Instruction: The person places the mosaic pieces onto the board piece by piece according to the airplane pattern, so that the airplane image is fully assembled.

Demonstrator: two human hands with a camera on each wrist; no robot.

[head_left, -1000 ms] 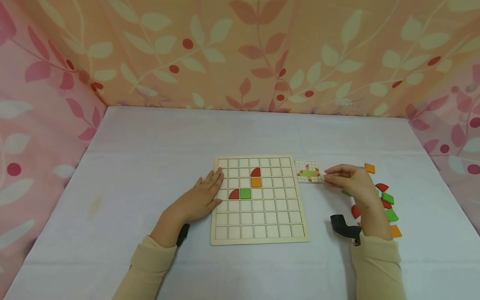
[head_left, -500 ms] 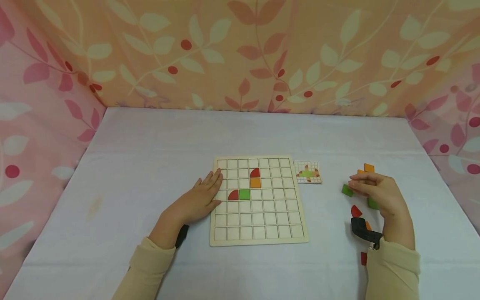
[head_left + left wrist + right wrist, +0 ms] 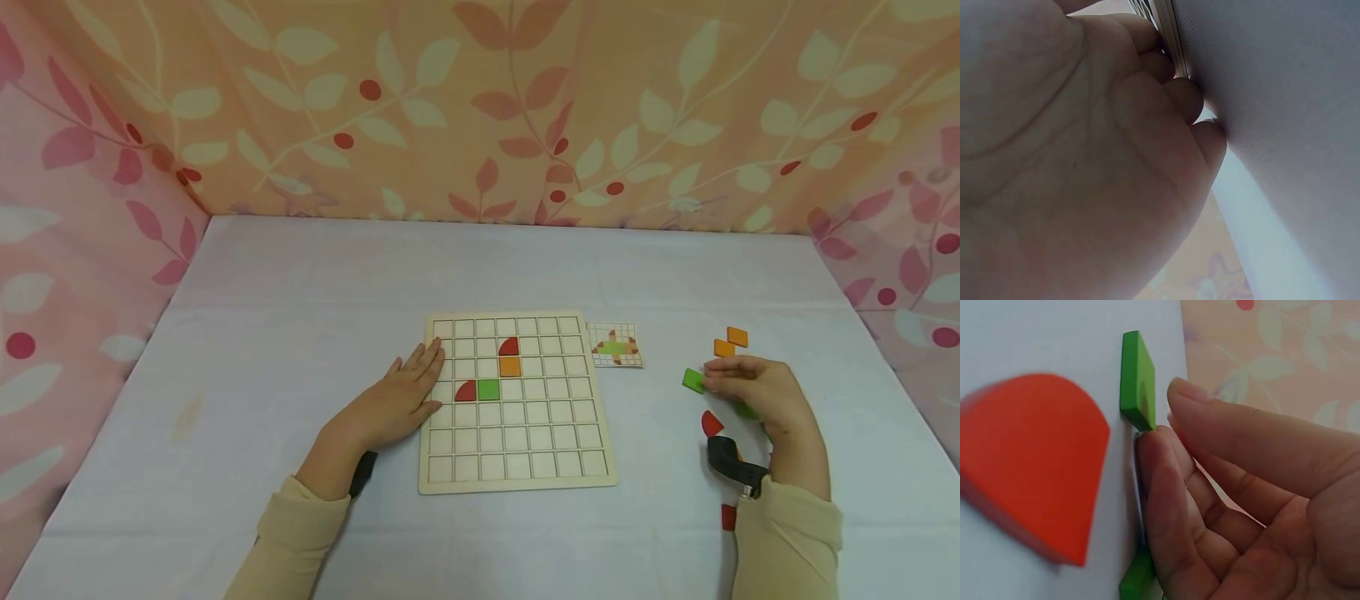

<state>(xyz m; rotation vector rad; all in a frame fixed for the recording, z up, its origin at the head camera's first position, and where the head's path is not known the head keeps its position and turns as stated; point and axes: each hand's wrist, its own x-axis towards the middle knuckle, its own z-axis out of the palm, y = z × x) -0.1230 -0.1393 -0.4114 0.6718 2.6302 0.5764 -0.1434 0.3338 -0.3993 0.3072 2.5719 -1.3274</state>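
Note:
My left hand [image 3: 393,404] lies flat with fingers spread over the left edge of a wooden grid board [image 3: 517,487]. In the left wrist view its fingertips meet the board's edge. On the board sit a red quarter-circle [image 3: 509,347] above an orange square [image 3: 510,367], and another red quarter-circle [image 3: 467,391] beside a green square [image 3: 489,389]. My right hand [image 3: 765,396] hovers at the loose pieces, fingertips right at a green square tile [image 3: 1138,381]. Thumb and fingers stand apart with nothing between them. A loose red quarter-circle [image 3: 1029,462] lies close by.
A small pattern card [image 3: 617,345] lies against the board's right side. Two orange tiles [image 3: 737,337] are beyond my right hand, and a red piece [image 3: 728,517] lies by the sleeve. More pieces are partly hidden under the hand. A floral curtain [image 3: 480,108] stands behind the table.
My right hand has moved right and toward me, away from the card's edge to the green tile. The left hand stays on the board.

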